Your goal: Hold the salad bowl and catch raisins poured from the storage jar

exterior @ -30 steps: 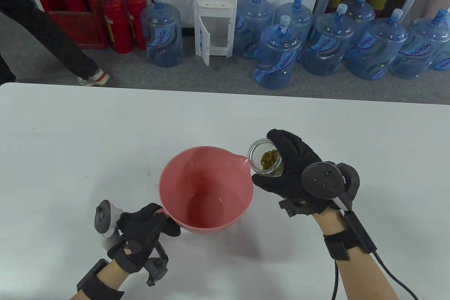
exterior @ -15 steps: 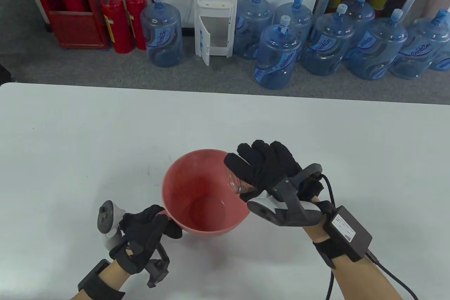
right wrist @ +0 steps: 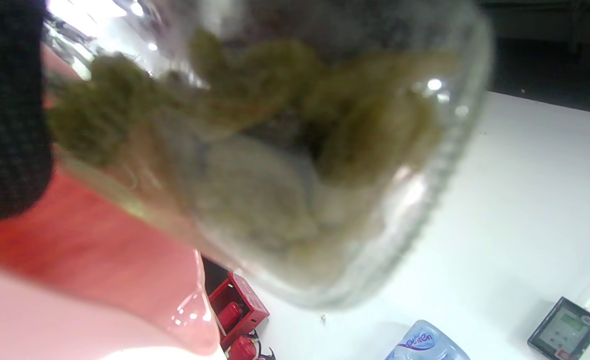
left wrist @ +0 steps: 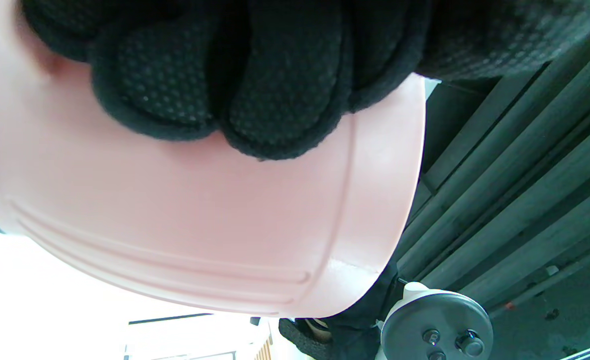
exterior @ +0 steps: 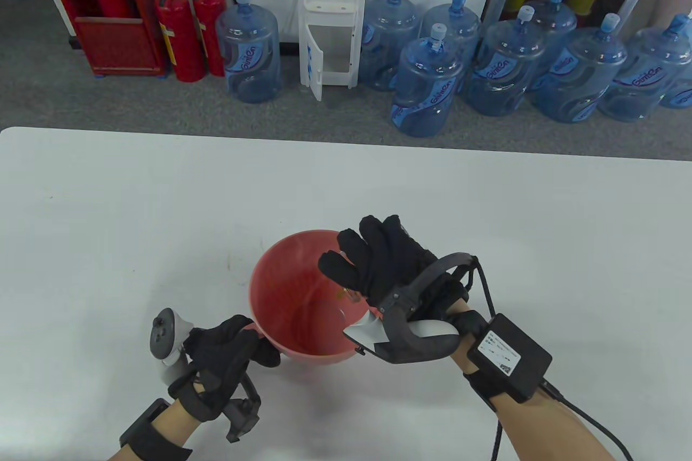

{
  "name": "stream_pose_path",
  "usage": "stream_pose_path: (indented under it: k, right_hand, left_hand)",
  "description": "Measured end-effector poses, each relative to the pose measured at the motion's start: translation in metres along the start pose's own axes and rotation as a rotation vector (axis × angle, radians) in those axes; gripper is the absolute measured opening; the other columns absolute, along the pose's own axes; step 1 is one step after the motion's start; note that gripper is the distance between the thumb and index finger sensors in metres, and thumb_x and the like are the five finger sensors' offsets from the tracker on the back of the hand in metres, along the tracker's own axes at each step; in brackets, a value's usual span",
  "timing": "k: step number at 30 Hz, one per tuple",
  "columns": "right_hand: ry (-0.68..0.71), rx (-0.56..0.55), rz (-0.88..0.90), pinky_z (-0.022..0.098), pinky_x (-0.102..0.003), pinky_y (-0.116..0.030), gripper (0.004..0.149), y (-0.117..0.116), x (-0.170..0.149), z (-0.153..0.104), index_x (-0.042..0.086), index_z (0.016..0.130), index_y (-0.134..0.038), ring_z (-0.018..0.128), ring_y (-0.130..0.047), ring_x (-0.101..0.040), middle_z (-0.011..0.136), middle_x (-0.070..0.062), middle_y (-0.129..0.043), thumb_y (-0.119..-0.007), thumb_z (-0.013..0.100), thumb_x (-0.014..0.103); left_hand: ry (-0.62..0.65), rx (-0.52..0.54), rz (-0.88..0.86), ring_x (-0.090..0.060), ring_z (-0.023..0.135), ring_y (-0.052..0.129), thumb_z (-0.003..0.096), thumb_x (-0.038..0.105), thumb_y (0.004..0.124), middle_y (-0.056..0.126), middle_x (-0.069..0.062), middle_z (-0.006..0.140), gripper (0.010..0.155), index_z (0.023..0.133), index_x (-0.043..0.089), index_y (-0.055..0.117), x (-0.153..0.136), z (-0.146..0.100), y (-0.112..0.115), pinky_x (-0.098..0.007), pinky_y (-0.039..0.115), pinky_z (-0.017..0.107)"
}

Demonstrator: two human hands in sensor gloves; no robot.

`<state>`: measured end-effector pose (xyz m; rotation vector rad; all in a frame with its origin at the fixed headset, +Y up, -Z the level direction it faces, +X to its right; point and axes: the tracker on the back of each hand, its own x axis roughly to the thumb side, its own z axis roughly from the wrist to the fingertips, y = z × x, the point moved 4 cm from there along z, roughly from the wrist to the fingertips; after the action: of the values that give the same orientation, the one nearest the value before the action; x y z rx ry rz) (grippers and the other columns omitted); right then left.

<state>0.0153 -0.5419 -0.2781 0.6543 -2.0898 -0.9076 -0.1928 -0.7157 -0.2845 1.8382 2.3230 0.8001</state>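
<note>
We judge pour underway: right hand (exterior: pixel 384 266) grips tipped clear glass jar (right wrist: pixel 285 150) of greenish raisins (right wrist: pixel 255 95) over pink plastic bowl (exterior: pixel 281 288); left hand (exterior: pixel 227 353) grips bowl's near wall; raisins mostly unpoured.

office utility corner | water dispenser (exterior: pixel 332 12) | water jugs (exterior: pixel 427 88) | fire extinguishers (exterior: pixel 178 31)

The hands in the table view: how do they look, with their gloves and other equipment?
Both hands wear black textured gloves; the forearms are bare. The left hand carries a white and grey tracker with round buttons and a black wrist strap. The right hand carries a dark grey ring-shaped tracker, and a black labelled box with a black cable at its wrist.
</note>
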Motion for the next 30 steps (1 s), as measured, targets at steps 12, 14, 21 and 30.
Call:
stream_pose_path:
  k: [12,14,21,30]
  right_hand:
    - [0.061,-0.031,-0.112,0.074,-0.044,-0.063,0.104,0.006,0.012,0.003,0.055,0.095,-0.043,0.095,-0.077,-0.016,0.104,0.014,-0.063,-0.103,0.011,0.067]
    - [0.081,-0.038,-0.158,0.074,-0.044,-0.062,0.104,0.006,0.017,0.004,0.055,0.095,-0.043,0.095,-0.077,-0.016,0.105,0.014,-0.062,-0.104,0.011,0.066]
    - [0.116,-0.050,-0.206,0.075,-0.044,-0.060,0.104,0.009,0.023,0.006,0.056,0.094,-0.043,0.096,-0.075,-0.015,0.105,0.016,-0.061,-0.105,0.011,0.065]
    - [0.133,-0.054,-0.220,0.076,-0.044,-0.059,0.104,0.010,0.022,0.007,0.057,0.094,-0.042,0.097,-0.074,-0.014,0.105,0.017,-0.060,-0.105,0.011,0.064]
  left_hand:
    - [-0.006,0.002,-0.009,-0.037,0.037,0.095,0.0417,0.049,0.075,0.098,-0.002,0.044,0.033,0.050,0.020,0.088,-0.001,0.000,0.001,-0.056,0.071,0.047]
    - [-0.005,0.003,-0.012,-0.037,0.037,0.095,0.0418,0.049,0.075,0.098,-0.002,0.044,0.033,0.050,0.020,0.088,-0.001,0.000,0.001,-0.056,0.071,0.047]
    - [-0.009,0.004,-0.015,-0.037,0.037,0.095,0.0418,0.049,0.075,0.098,-0.002,0.044,0.033,0.050,0.020,0.088,-0.001,0.000,0.001,-0.056,0.071,0.047]
    - [-0.005,0.006,-0.021,-0.037,0.038,0.095,0.0418,0.049,0.075,0.097,-0.002,0.044,0.033,0.050,0.020,0.088,-0.001,0.000,0.001,-0.056,0.071,0.047]
